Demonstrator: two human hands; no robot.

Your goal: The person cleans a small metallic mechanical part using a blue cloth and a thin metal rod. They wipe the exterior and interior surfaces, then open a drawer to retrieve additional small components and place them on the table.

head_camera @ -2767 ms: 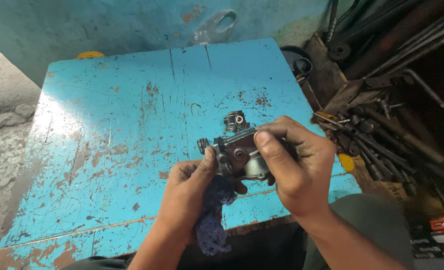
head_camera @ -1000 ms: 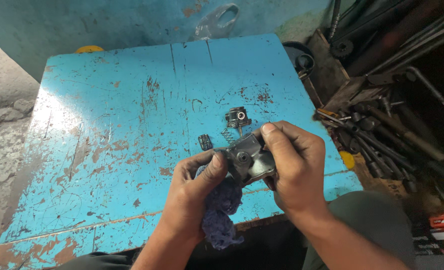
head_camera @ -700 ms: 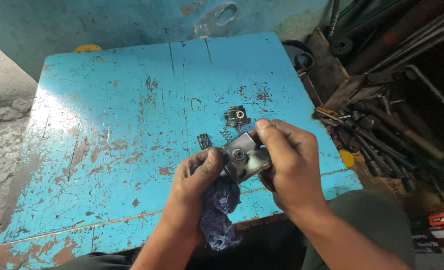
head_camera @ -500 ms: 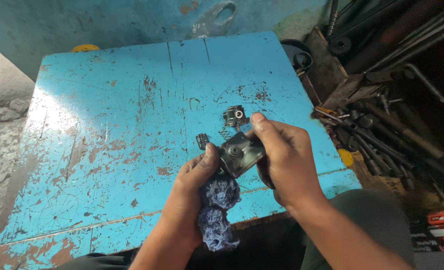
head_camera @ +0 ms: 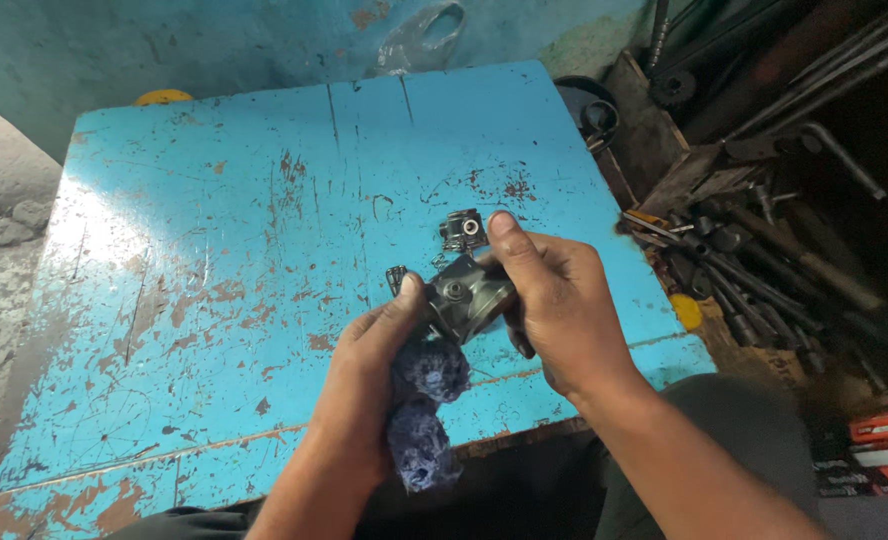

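Note:
My right hand (head_camera: 556,300) grips a grey metal engine part (head_camera: 467,295) with a round port on its face, held just above the blue table (head_camera: 214,250). My left hand (head_camera: 369,375) holds a blue rag (head_camera: 422,405) bunched in the palm, with its thumb pressed against the part's left side. The rag hangs down below the hand. On the table just beyond the part lie a small round metal piece (head_camera: 461,229), a short spring (head_camera: 437,259) and a small dark ridged piece (head_camera: 396,276).
The table's paint is chipped and rusty. To the right, a wooden crate (head_camera: 684,170) and a pile of metal rods and tools (head_camera: 764,270) lie on the floor. A yellow cap (head_camera: 686,311) sits by the table's right edge. Small red boxes (head_camera: 879,455) are at lower right.
The metal part has been turned in my hands and shifted slightly left and up. My left thumb with the rag has moved along its side. The small pieces on the table stay put.

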